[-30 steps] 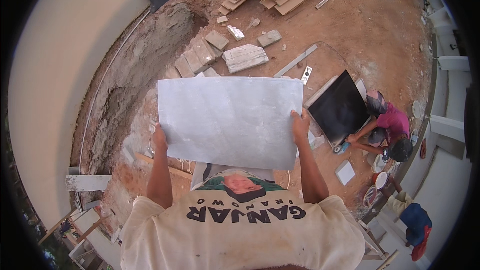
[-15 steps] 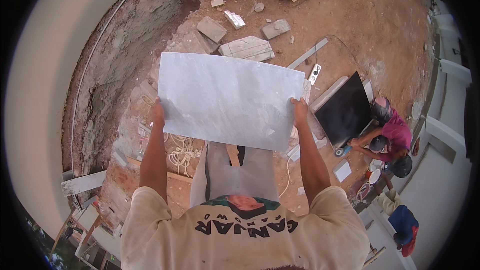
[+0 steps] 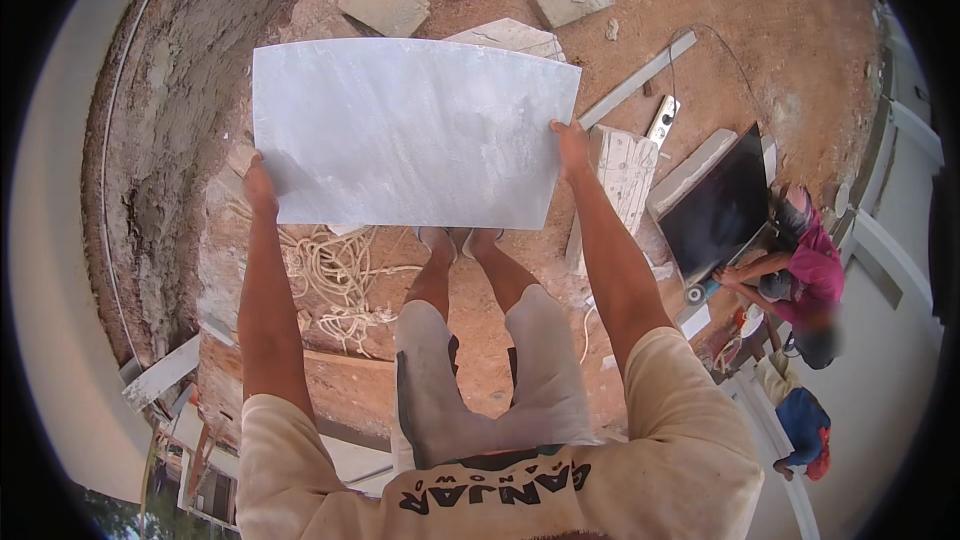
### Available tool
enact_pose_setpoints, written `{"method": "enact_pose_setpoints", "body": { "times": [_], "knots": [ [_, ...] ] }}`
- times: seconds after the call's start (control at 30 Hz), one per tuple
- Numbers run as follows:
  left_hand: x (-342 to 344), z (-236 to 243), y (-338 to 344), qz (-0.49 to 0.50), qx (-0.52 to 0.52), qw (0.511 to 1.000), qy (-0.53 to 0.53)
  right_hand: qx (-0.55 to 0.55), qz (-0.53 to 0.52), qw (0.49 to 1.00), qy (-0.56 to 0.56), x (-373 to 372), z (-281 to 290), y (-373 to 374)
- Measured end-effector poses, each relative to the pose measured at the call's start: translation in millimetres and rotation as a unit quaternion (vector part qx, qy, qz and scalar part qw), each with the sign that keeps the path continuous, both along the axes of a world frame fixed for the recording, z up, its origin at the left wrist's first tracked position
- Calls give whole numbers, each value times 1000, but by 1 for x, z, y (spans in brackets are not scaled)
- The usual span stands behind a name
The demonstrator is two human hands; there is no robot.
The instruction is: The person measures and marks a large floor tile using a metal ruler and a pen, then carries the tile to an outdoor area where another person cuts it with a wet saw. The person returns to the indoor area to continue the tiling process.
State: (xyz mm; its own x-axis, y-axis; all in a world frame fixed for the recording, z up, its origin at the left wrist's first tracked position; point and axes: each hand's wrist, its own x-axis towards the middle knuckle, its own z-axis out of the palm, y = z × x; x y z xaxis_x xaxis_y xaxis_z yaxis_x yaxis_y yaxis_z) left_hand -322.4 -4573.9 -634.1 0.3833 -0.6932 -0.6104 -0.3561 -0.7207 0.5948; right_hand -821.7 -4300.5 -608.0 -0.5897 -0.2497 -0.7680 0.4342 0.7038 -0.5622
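A large pale grey rectangular tile (image 3: 415, 135) is held out in front of me, its broad face turned up. My left hand (image 3: 260, 187) grips its left edge near the lower corner. On the opposite side, my right hand (image 3: 572, 150) is closed on the right edge, about midway along. Both arms are stretched forward. Below the tile's near edge, my feet stand on reddish dirt. The tile hides part of a stone block (image 3: 510, 37) behind it.
Tangled pale rope (image 3: 335, 265) lies left of my feet. At right a person (image 3: 812, 265) crouches with a grinder-like tool at a black glossy slab (image 3: 718, 208); another person (image 3: 805, 430) is behind. Concrete blocks (image 3: 385, 2), a power strip (image 3: 663, 120) and a trench (image 3: 180, 90) surround me.
The tile and both my hands have shifted left and farther out from my body. My legs, feet and more of the rope have come into view below it.
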Motion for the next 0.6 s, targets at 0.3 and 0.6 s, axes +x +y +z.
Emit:
{"method": "enact_pose_setpoints", "body": {
  "times": [0.3, 0.6],
  "knots": [
    [19, -67, -4, 16, -2, 999, 31, 29, 39, 999, -18, -4, -89, -36],
    [-4, -62, 10, 32, -37, 998, 30, -17, 25, 1000, 6, -22, -146, -30]
  ]
}}
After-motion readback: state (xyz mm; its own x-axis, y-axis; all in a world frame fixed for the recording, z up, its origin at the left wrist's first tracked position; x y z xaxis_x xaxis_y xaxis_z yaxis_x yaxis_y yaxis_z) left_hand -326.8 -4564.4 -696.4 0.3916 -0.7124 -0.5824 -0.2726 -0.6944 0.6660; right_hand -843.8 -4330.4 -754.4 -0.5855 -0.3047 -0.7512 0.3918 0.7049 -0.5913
